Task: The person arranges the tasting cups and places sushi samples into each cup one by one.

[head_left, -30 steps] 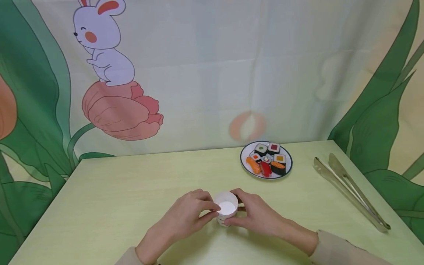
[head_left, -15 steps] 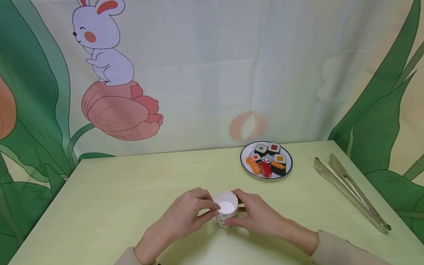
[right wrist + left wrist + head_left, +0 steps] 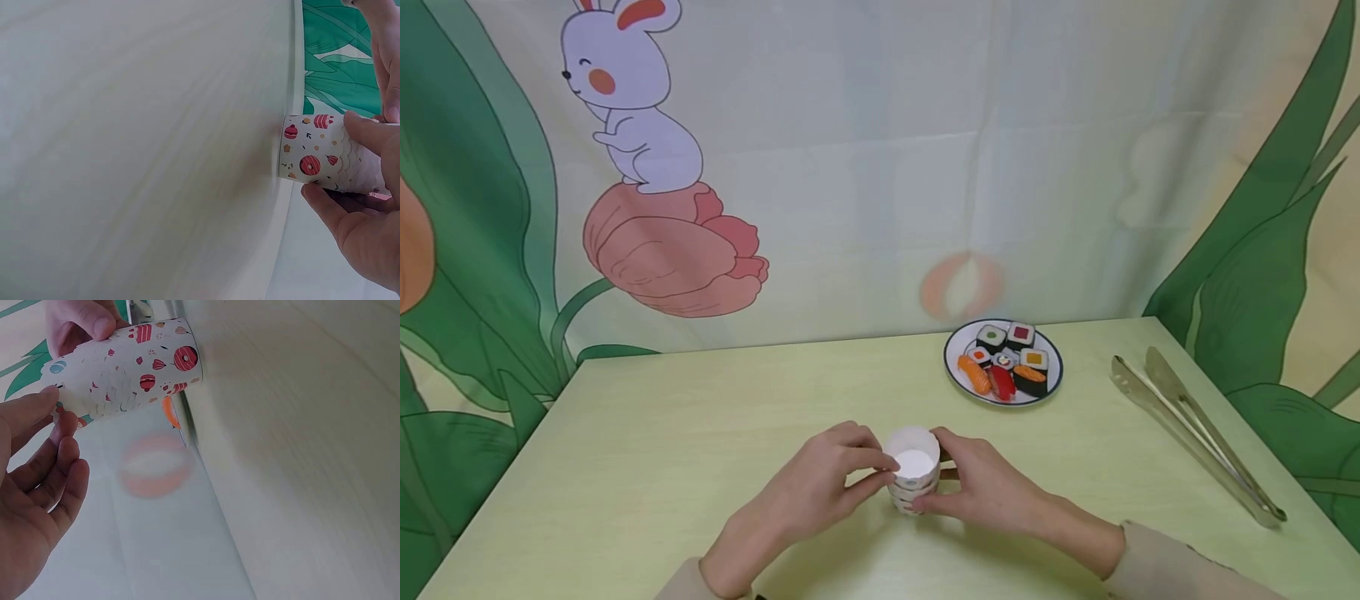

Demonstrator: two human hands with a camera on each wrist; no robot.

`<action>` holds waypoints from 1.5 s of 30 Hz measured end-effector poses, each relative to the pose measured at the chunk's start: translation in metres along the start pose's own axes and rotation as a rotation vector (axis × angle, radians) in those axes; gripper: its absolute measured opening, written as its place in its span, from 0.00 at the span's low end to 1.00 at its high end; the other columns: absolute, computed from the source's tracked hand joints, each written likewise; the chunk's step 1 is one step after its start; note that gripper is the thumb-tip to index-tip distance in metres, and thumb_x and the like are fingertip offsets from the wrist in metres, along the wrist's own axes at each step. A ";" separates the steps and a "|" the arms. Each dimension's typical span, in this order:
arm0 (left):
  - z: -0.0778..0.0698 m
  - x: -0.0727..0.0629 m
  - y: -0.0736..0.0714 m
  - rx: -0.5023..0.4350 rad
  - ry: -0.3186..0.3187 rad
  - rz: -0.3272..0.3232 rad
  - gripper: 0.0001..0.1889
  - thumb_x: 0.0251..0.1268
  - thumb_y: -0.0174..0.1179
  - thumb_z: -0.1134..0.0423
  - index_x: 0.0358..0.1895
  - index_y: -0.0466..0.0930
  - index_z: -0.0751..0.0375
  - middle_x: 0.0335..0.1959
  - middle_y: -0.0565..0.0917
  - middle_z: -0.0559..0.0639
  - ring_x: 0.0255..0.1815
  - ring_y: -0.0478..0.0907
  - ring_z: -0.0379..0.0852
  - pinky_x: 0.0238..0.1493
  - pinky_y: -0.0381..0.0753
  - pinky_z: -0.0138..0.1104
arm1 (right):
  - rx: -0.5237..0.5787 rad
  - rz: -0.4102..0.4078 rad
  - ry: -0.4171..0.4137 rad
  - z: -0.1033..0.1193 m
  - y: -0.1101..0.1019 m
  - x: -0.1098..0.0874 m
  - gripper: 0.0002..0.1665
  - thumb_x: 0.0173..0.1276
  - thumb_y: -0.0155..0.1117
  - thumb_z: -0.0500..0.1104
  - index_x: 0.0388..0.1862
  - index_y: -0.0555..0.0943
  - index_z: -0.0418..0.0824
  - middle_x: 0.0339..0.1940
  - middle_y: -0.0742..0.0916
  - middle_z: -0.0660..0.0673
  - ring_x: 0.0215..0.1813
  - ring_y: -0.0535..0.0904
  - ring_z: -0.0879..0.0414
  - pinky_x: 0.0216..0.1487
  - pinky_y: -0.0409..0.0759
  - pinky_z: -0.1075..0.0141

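Note:
A nested stack of white paper baking cups [image 3: 907, 502], printed with red donuts and cakes, stands upright on the table. My right hand [image 3: 988, 487] grips the stack from its right side, thumb in front and fingers behind. At the rim of the top cup [image 3: 917, 446], my left hand [image 3: 827, 475] pinches the paper between thumb and index finger. That cup sits slightly raised, with several wavy rims showing below it. In the left wrist view, the other left fingers [image 3: 72, 487] curl loosely below the pinch. The printed wall [image 3: 312, 150] of the lowest cup meets the tabletop in the right wrist view.
Beyond the hands, a blue-rimmed white plate [image 3: 951, 379] holds several sushi pieces. Metal tongs [image 3: 1198, 437] lie at the table's right side. The pale table [image 3: 685, 425] ends at a hanging cloth [image 3: 850, 208] printed with a rabbit and plants.
The top cup has risen slightly out of the stack with my left fingers, and more layered rims show beneath it. My right hand stays nearly in place around the stack.

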State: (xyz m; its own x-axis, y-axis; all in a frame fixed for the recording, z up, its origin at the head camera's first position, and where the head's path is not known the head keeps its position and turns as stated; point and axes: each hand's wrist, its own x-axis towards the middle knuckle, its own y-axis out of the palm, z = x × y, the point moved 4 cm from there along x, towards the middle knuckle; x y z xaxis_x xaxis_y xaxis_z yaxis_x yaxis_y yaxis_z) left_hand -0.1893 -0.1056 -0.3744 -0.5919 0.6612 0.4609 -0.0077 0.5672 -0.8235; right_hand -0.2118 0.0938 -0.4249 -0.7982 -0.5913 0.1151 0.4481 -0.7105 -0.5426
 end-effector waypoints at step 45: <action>0.016 -0.008 -0.022 0.032 -0.045 -0.174 0.06 0.61 0.74 0.68 0.40 0.91 0.57 0.36 0.82 0.43 0.39 0.78 0.39 0.37 0.79 0.29 | -0.028 0.015 0.038 -0.001 -0.005 -0.002 0.36 0.57 0.83 0.38 0.63 0.76 0.35 0.57 0.84 0.46 0.57 0.83 0.52 0.55 0.82 0.64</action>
State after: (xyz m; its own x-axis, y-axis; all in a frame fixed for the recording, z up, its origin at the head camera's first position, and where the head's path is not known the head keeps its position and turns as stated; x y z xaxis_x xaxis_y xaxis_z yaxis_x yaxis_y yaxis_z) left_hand -0.1976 -0.1312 -0.3647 -0.6146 0.5315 0.5829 -0.1380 0.6550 -0.7429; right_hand -0.2127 0.0988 -0.4237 -0.8067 -0.5861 0.0753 0.4489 -0.6907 -0.5669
